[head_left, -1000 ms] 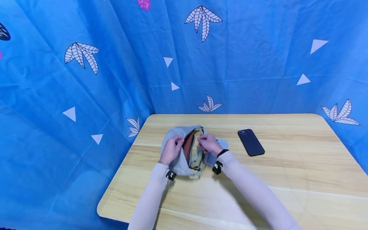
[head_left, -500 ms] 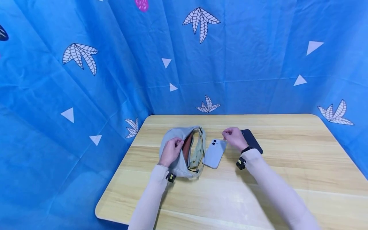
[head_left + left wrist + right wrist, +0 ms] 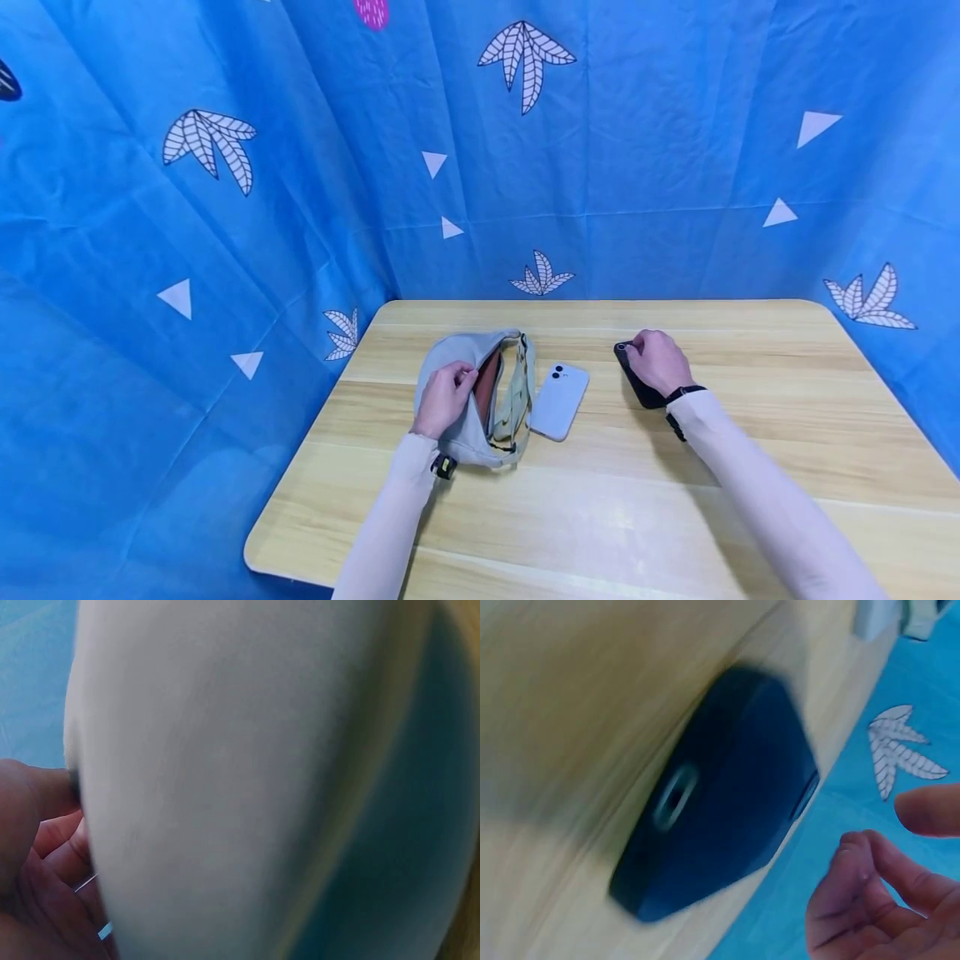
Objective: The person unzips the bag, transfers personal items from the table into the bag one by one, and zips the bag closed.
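A grey sling bag point(image 3: 453, 348) lies on its side at the table's left, its mouth parted to show a brown lining point(image 3: 488, 387). My left hand point(image 3: 442, 402) pinches the near lip of that mouth. In the left wrist view the bag's grey fabric point(image 3: 202, 772) fills most of the picture and covers some fingers. Over a black phone point(image 3: 640, 387) at the right is my right hand point(image 3: 660, 363). The right wrist view has the thumb and fingers point(image 3: 847, 892) apart, with the black phone flat on the table beyond them.
A pale blue phone point(image 3: 560, 402) lies back up between the bag and the black phone. The bag's strap point(image 3: 516, 400) loops beside its mouth. A blue patterned cloth point(image 3: 637, 167) hangs behind the wooden table point(image 3: 600, 517).
My right hand has moved right, from beside the bag's mouth, past the pale blue phone, to above the black phone. My left hand has stayed at the bag's lip.
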The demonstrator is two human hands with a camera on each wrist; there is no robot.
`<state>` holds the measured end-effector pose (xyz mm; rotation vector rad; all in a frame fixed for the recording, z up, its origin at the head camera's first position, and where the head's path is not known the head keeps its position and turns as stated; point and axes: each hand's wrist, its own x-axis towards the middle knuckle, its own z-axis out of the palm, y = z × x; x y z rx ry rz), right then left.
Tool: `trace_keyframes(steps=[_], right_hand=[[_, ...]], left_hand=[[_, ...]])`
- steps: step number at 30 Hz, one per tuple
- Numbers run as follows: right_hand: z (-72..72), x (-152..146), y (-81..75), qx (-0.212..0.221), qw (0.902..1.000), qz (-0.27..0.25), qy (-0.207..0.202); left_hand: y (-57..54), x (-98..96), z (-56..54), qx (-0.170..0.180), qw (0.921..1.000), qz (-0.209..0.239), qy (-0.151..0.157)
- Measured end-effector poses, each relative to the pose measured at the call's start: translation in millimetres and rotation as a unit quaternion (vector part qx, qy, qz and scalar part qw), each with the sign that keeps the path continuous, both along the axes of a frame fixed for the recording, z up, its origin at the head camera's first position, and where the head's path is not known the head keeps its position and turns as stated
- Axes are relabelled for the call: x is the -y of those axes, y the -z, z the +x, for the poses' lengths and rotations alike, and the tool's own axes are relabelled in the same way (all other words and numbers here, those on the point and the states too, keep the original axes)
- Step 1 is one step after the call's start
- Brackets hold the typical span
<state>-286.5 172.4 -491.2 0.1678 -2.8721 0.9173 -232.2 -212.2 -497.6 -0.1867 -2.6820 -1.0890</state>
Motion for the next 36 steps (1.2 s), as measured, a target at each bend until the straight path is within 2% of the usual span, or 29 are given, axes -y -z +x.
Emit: trace_keyframes(steps=[5, 13, 21, 28, 36], right_hand=[[3.2, -10.9, 4.3, -0.003, 0.9988, 0.049, 0.004], [7.8, -16.8, 7.0, 0.039, 0.9947, 0.095, 0.009], [9.9, -16.0, 7.4, 0.105, 0.9872, 0.118, 0.023], [7.4, -15.0, 8.6, 0.127, 0.982, 0.137, 0.025], [3.9, -13.6, 6.7, 0.161, 0.9785, 0.123, 0.037]], left_hand=[[1.1, -1.1, 0.2, -0.002, 1.0, -0.005, 0.002], [2.1, -0.1, 0.0, 0.004, 1.0, -0.004, -0.004], [4.8, 0.8, -1.0, 0.002, 1.0, -0.006, -0.001], [3.8, 0.5, 0.2, 0.0, 1.0, -0.008, -0.003], [3.0, -0.3, 2.2, -0.003, 1.0, -0.006, -0.004]])
